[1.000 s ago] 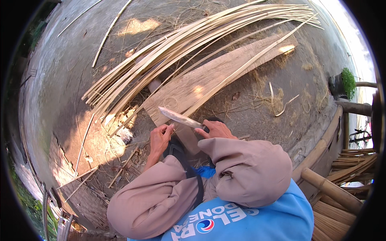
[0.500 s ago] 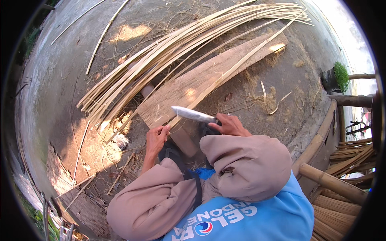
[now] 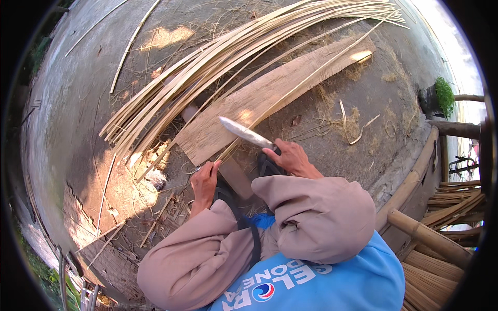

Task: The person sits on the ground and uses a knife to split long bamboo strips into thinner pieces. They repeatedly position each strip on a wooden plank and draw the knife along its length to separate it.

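Observation:
My right hand [image 3: 291, 157] is closed round the handle of a knife [image 3: 246, 132]. The broad pale blade points up and to the left, its middle over a long thin bamboo strip [image 3: 311, 79]. Pinched in the fingers of my left hand [image 3: 204, 181] is the near end of that strip. From there the strip runs away to the far right, along a wooden plank [image 3: 223, 124] that slopes in front of my knees. Whether the blade's edge touches the strip I cannot tell.
A large bundle of split bamboo strips [image 3: 207, 67] lies beyond the plank. Loose shavings and offcuts litter the ground. To the right stand a bamboo rail [image 3: 410, 176], a potted green plant [image 3: 444, 96] and more stacked strips [image 3: 433, 274]. A flat board [image 3: 111, 264] lies at left.
The knife's tip has swung up, so the blade is more tilted. The strip looks narrower, as if turned on its edge. My right hand has shifted slightly left.

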Demonstrator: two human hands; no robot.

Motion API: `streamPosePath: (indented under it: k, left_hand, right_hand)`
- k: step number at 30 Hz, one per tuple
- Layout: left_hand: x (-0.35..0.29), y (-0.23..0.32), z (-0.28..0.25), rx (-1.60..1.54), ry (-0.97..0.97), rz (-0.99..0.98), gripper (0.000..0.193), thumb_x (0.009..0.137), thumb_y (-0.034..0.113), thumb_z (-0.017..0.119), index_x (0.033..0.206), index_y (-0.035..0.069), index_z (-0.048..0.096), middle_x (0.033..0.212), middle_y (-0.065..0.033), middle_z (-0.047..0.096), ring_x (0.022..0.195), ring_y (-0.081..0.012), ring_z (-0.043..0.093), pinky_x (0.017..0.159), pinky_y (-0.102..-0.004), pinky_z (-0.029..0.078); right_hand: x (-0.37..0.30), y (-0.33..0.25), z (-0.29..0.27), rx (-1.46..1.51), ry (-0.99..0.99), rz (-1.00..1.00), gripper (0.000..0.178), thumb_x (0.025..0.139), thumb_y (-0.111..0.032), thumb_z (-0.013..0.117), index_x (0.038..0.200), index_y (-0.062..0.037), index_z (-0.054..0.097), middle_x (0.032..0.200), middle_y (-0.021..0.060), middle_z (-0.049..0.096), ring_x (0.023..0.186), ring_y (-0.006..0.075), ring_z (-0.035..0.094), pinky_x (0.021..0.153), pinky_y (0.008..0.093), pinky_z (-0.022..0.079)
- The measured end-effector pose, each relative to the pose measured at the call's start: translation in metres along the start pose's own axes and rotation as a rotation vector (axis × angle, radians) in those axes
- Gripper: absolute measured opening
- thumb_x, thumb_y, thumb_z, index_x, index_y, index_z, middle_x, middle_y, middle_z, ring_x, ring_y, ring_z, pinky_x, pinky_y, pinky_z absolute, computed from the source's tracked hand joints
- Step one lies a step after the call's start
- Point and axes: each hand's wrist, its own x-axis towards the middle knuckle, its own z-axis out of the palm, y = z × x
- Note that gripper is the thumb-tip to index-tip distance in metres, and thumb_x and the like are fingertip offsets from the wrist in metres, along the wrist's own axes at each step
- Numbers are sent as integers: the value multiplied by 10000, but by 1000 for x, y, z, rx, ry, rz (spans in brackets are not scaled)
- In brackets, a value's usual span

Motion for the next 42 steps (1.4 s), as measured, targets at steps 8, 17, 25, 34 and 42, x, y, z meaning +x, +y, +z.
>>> streamPosePath:
  k: [8, 17, 25, 34, 42]
  left_hand:
    - [5, 8, 1, -60, -1, -46, 263, 988, 283, 694, 871, 48, 692, 701, -155, 640, 592, -329, 612, 560, -399, 444]
    - [5, 12, -4, -107, -58, -105, 308, 988, 299, 704, 819, 42, 691, 596, -123, 567, 498, -210, 546, 512, -367, 396]
    - [29, -5, -10, -1006, -435, -892, 376, 1009, 379, 685, 812, 66, 614, 560, 89, 407, 446, -11, 351, 415, -208, 268]
    - [33, -13, -8, -1131, -524, -984, 397, 1005, 377, 689, 776, 73, 576, 555, 70, 403, 409, -26, 312, 396, -212, 246]
    - [17, -12, -9, -918, -432, -733, 437, 998, 418, 692, 756, 69, 586, 554, 76, 406, 452, -24, 327, 440, -223, 246]
  right_hand:
    - [36, 101, -87, 163, 314, 408, 770, 1002, -684, 461, 906, 52, 665, 717, 267, 661, 716, 396, 686, 690, 521, 516]
    - [63, 154, -88, 263, 504, 569, 783, 1007, -699, 425, 838, 37, 631, 600, 178, 569, 604, 341, 652, 621, 485, 502]
    - [-4, 18, 27, 187, 89, 57, 596, 1006, -586, 530, 1003, 2, 626, 763, 282, 671, 814, 483, 689, 754, 527, 535]
    - [41, 109, -32, 373, 432, 444, 645, 997, -626, 530, 999, 9, 647, 722, 283, 647, 737, 472, 673, 674, 536, 493]
    - [19, 69, -35, -37, 109, 116, 633, 985, -639, 543, 928, -15, 632, 761, 264, 681, 749, 456, 689, 685, 545, 519]
